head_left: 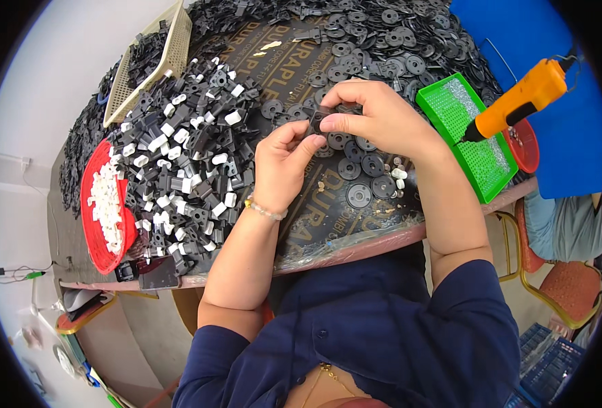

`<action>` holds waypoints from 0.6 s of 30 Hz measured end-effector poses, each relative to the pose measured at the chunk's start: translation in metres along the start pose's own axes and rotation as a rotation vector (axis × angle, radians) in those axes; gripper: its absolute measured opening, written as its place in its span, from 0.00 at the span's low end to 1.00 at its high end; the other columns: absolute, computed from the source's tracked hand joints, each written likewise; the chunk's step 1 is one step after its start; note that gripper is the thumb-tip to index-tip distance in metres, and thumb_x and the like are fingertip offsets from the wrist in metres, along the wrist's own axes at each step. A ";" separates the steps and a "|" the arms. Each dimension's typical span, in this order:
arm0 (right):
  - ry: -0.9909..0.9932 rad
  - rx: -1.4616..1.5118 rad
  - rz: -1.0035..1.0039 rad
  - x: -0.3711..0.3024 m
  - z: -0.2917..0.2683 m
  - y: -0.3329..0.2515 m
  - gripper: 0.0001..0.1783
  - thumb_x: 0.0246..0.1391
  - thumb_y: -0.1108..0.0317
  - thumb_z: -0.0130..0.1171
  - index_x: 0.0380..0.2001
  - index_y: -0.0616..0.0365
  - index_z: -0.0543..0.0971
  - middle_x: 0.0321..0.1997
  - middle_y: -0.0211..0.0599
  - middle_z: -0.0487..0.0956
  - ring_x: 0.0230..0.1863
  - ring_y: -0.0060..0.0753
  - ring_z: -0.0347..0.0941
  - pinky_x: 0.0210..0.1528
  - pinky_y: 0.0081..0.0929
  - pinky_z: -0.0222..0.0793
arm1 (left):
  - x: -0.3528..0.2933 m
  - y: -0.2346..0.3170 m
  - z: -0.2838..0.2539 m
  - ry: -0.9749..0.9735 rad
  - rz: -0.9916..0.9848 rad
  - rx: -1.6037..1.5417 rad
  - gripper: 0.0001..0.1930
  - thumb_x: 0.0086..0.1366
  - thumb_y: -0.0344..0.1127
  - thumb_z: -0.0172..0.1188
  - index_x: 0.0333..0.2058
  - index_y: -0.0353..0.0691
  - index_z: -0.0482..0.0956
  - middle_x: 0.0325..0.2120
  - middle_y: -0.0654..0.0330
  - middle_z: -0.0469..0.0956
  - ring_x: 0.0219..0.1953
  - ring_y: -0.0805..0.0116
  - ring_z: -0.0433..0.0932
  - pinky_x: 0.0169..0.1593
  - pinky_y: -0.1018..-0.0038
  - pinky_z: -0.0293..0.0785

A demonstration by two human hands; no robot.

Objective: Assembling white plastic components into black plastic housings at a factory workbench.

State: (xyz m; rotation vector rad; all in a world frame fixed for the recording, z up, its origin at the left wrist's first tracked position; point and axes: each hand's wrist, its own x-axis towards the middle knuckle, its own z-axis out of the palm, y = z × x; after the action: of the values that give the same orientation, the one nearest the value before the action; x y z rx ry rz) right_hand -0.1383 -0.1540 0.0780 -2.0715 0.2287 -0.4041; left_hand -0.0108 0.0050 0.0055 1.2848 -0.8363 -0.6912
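Both my hands are part-closed in a pinch and meet above the table. My left hand [280, 160] grips a small black part [319, 120] between thumb and curled fingers; my right hand [389, 126] grips the same part from the other side, thumb against index finger. The part sits near the middle of the view, and my fingertips cover much of it.

The table [328, 214] has a dark, printed top with a plastic-wrapped edge at my side. A pale wall [56, 41] stands at left; a red-seated chair [570, 292] stands on the floor at right.

To my left lies a heap of black parts with white inserts [185, 170], beside a red tray [89, 224] of small white pieces. A beige basket [121, 92] stands beyond. Black discs [359, 196] lie beneath and beyond my hands. At right, an orange power screwdriver [522, 98] hangs before a green basket [481, 187] of silvery bits, hiding part of it, with a red bowl [531, 146] just beside
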 end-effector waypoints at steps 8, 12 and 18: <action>-0.160 -0.770 0.255 -0.076 -0.017 0.006 0.14 0.44 0.66 0.70 0.32 0.61 0.77 0.31 0.43 0.79 0.36 0.47 0.77 0.40 0.39 0.72 | 0.010 0.003 -0.005 0.125 -0.164 -0.597 0.03 0.64 0.27 0.62 0.36 0.41 0.80 0.37 0.59 0.84 0.42 0.71 0.81 0.43 0.76 0.72; -0.114 -0.663 0.278 -0.094 0.000 0.031 0.10 0.45 0.70 0.68 0.30 0.61 0.77 0.32 0.43 0.79 0.38 0.49 0.77 0.42 0.40 0.72 | 0.008 0.003 -0.006 0.119 -0.180 -0.745 0.06 0.63 0.27 0.62 0.36 0.45 0.77 0.34 0.63 0.81 0.40 0.69 0.79 0.42 0.74 0.71; 0.267 0.009 0.171 -0.063 0.019 0.026 0.10 0.53 0.78 0.58 0.39 0.63 0.80 0.39 0.31 0.76 0.38 0.23 0.76 0.41 0.18 0.71 | 0.005 0.013 -0.002 0.061 -0.193 -0.770 0.24 0.62 0.28 0.63 0.55 0.46 0.65 0.40 0.62 0.78 0.40 0.67 0.78 0.43 0.73 0.72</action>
State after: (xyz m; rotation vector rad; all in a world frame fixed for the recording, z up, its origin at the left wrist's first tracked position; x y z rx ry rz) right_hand -0.1889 -0.1316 0.0342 -1.9673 0.5585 -0.5745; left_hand -0.0061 0.0038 0.0189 0.6810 -0.3283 -0.9983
